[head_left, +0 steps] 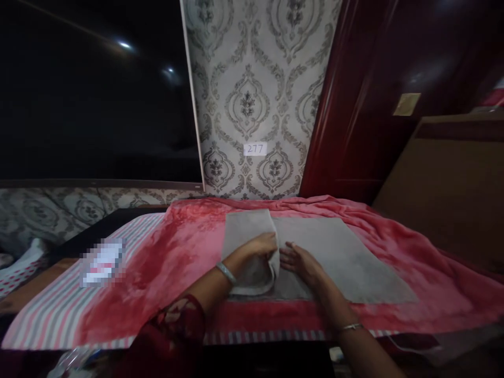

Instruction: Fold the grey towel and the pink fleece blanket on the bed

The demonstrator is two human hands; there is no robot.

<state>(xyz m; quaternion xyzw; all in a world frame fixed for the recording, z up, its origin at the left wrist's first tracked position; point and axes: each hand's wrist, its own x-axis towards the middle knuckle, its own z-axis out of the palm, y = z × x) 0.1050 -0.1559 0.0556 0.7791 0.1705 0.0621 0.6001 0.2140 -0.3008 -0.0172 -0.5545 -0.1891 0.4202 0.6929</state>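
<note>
Striped red-and-white cloth (55, 310) lies far off to the left of the left hand (263, 245), with a blurred packet (103, 261) resting on it, and a red blanket (157, 273) overlaps the cloth just short of that hand. The left hand, a bangle (226, 272) at its wrist, lies on the folded-over left part of a grey towel (338, 257), fingers curled over the fold's edge and gripping it. Just right of it, nearly touching, the right hand (300, 261) rests flat on the towel with fingers stretched out and close together, a thin bracelet (352, 327) on its wrist. The rest of the towel spreads flat to the right of this hand, on the blanket
</note>
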